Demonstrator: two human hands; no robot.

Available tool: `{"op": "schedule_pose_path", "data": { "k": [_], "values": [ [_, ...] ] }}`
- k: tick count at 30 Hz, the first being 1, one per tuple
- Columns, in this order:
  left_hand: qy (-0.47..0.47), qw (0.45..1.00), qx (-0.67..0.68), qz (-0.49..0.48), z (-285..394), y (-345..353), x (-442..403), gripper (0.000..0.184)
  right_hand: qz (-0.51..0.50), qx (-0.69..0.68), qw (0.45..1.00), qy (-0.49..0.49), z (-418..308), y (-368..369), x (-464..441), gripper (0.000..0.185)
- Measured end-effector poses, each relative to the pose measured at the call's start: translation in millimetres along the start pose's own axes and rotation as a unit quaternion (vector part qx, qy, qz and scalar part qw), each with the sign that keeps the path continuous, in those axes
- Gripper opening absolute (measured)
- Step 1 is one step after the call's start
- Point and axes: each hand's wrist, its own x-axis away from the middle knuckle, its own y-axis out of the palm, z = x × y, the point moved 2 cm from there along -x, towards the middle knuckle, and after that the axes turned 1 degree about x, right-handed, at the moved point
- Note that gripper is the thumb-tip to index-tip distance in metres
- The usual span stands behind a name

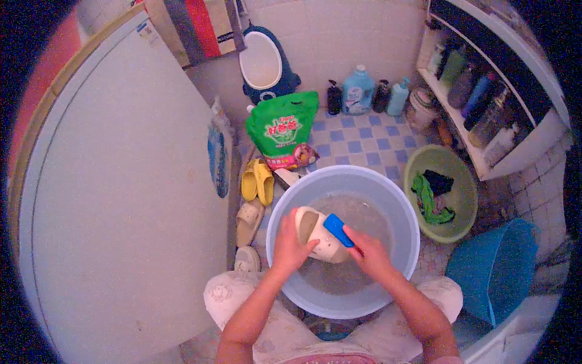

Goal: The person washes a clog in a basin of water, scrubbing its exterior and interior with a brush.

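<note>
A cream clog (330, 247) with holes is held over a light blue basin (280, 197) of murky water (370, 270). My left hand (292, 246) grips the clog at its left side, fingers wrapped around the opening. In my right hand (368, 255) is a blue scrubbing brush (337, 230), its head against or just above the clog's upper right side. The bristles are hidden from this angle.
Yellow clogs (257, 182), a beige clog (249, 221) and a green detergent bag (282, 128) stand left of the basin. To the right are a green basin (468, 194) with clothes and a blue bucket (473, 276). Several bottles (358, 91) line the wall.
</note>
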Motion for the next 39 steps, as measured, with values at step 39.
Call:
{"op": "schedule_pose_path", "data": {
  "k": [39],
  "values": [
    [0.005,1.0,0.017,-0.015,13,0,-3,0.086,-0.084,0.058,0.995,-0.008,18,-32,4,0.049]
  ]
}}
